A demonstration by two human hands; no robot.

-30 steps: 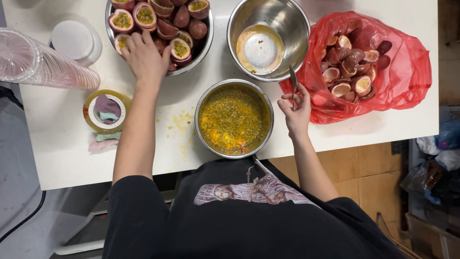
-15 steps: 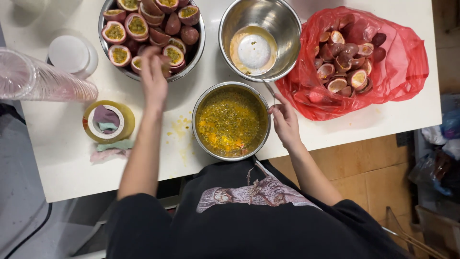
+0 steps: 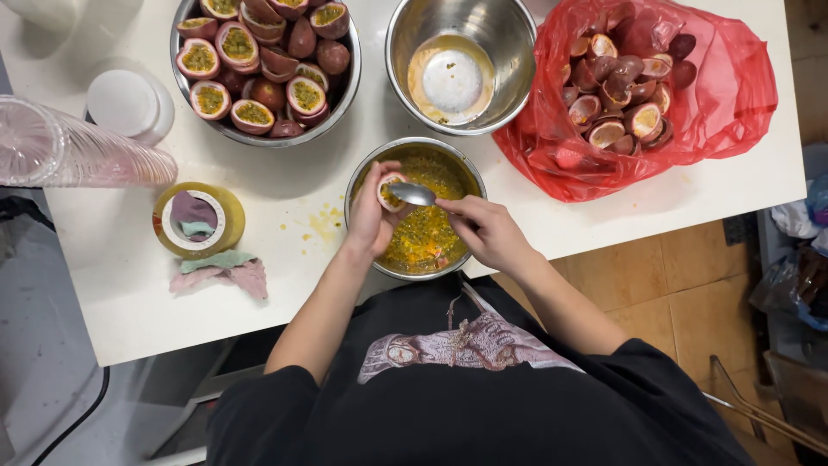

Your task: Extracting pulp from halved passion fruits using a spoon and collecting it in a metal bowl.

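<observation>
My left hand (image 3: 373, 216) holds a halved passion fruit (image 3: 392, 190) over the steel bowl of yellow pulp (image 3: 457, 168) at the table's front edge. My right hand (image 3: 487, 231) grips a metal spoon (image 3: 412, 194) whose bowl rests at the fruit's cut face. A larger steel bowl (image 3: 347, 82) at the back left holds several halved passion fruits with pulp. A red plastic bag (image 3: 733, 95) at the right holds several scooped-out shells.
A nearly empty steel bowl (image 3: 509, 34) with a pulp film stands at the back middle. A roll of yellow tape (image 3: 224, 203), crumpled cloth bits (image 3: 220, 272), a stack of clear plastic cups (image 3: 78, 155) and a white lid (image 3: 125, 103) lie on the white table (image 3: 112, 302) at the left.
My left hand came back from the fruit bowl with a half fruit and now holds it over the pulp bowl. My right hand moved in from the red bag with the spoon.
</observation>
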